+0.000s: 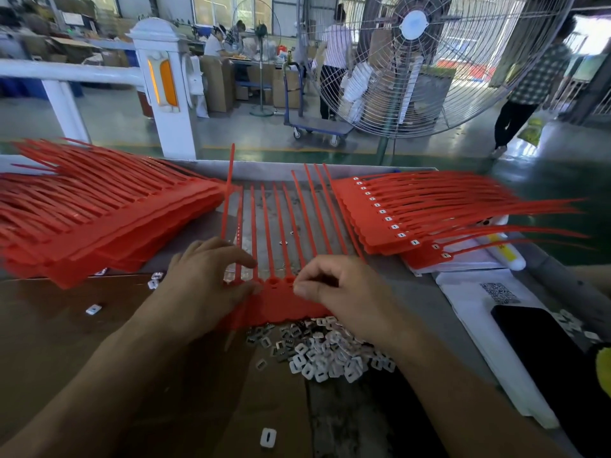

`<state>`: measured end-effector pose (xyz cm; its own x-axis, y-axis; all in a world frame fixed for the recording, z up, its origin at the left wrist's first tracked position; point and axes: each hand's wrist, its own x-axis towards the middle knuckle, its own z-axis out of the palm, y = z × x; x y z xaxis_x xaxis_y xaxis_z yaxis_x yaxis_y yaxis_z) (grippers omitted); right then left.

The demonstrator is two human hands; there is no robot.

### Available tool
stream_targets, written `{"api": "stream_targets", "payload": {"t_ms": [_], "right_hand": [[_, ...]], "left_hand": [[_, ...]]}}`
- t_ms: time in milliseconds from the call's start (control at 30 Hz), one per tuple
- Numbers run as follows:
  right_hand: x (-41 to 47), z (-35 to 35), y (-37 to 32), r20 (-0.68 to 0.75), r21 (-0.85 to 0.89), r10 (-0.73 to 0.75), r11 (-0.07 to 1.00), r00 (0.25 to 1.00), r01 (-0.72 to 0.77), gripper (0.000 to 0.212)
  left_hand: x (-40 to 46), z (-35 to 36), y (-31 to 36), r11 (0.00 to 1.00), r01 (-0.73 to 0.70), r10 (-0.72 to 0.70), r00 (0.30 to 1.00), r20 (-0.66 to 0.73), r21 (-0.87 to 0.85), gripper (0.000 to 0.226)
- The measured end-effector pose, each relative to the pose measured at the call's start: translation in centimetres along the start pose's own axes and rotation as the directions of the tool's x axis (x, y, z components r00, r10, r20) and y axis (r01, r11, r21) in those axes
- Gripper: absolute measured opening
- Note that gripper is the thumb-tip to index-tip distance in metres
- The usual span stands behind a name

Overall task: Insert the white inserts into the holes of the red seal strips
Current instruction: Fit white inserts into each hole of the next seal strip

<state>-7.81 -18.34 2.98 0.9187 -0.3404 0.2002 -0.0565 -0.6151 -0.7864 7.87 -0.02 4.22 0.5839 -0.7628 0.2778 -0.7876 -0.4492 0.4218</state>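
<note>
Head view: the work is mid-strip. At the centre of the frame a red strip [281, 300] lies flat on the table [413, 292], its thin tails fanning toward the upper middle. The left hand [198, 285] pinches the strip's left end between thumb and forefinger, steadying it. The right hand [340, 292] sits just right of it, fingers curled with the tips pressed together at the strip's row of holes; it seems to be seating an insert, though the insert itself is hidden by the fingertips, so I cannot tell what it holds. Two round holes between the hands look unfilled.

The next move likely calls for pressing the piece home, then taking another from the pile of inserts [324, 352] lying just below the strip, lower centre, and moving one hole along.

The inserts are small white squarish pieces with a slot; a few strays lie around, one at bottom centre. A stack of finished strips [380, 219], white dots showing along its edge, lies right of centre; an unfilled stack [99, 219] lies at the left.
</note>
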Motion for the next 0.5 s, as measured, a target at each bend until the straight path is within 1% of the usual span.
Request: {"api": "stream_targets", "payload": {"t_ms": [33, 100, 200, 300, 400, 500], "right_hand": [[0.1, -0.1, 0.1, -0.046, 0.070, 0.033, 0.997, 0.998, -0.030, 0.005], [0.1, -0.2, 0.1, -0.083, 0.198, 0.090, 0.978, 0.992, -0.072, 0.010], [0.1, -0.1, 0.0, -0.085, 0.276, 0.115, 0.957, 0.990, -0.087, 0.015], [0.2, 0.2, -0.2, -0.043, 0.358, 0.117, 0.929, 0.992, -0.095, 0.016], [0.1, 0.2, -0.4, 0.032, 0.386, 0.108, 0.916, 0.994, -0.112, 0.021], [0.1, 0.4, -0.6, 0.059, 0.415, 0.097, 0.903, 0.993, -0.113, 0.021]], "left_hand": [[0.0, 0.1, 0.2, 0.997, -0.041, 0.037, 0.998, -0.058, -0.066, 0.028], [-0.1, 0.3, 0.9, 0.979, -0.113, 0.090, 0.986, -0.141, -0.167, 0.021], [-0.4, 0.9, 2.0, 0.946, -0.199, 0.155, 0.971, -0.182, -0.256, 0.016], [-0.7, 1.6, 2.6, 0.924, -0.302, 0.256, 0.944, -0.208, -0.233, 0.019], [-0.7, 2.0, 2.6, 0.920, -0.324, 0.285, 0.939, -0.190, -0.220, 0.019], [-0.7, 2.0, 2.5, 0.916, -0.336, 0.300, 0.937, -0.181, -0.218, 0.011]]}}
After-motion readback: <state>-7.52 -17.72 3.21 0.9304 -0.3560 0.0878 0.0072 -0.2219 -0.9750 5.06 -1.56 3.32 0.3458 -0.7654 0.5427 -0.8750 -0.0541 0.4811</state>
